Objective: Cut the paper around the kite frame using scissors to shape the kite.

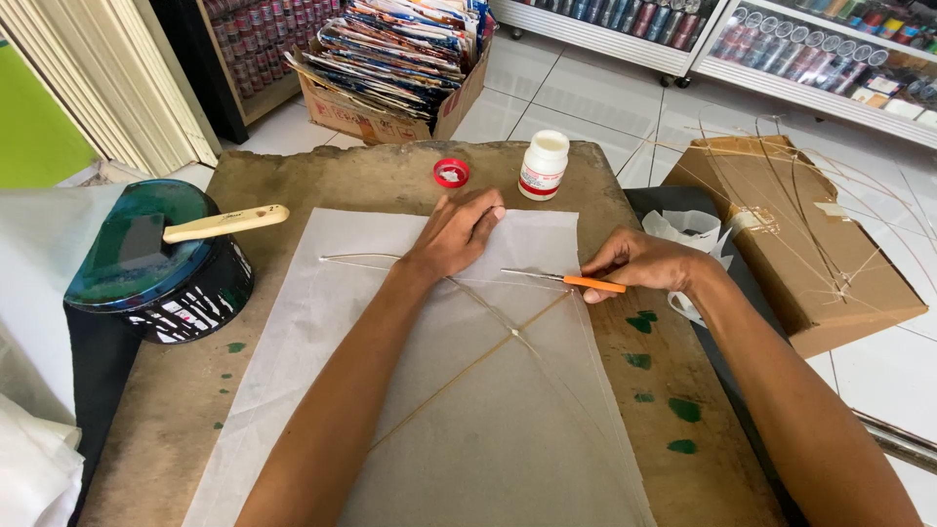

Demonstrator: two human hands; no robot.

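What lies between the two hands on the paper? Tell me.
In the head view, between the left hand and right hand lies the orange-handled blade on white paper.

White tile floor (586, 98), wheeled display shelves (781, 68) w/ rows of jars.

Both bare forearms reach forward from the bottom edge and converge. The left hand (457, 237) lies palm down, fingers together and stretched flat, wrist straight. The right hand (641, 263) sits to its right, knuckles up, fingers curled inward in a pinch, its wrist bent slightly toward the left hand.
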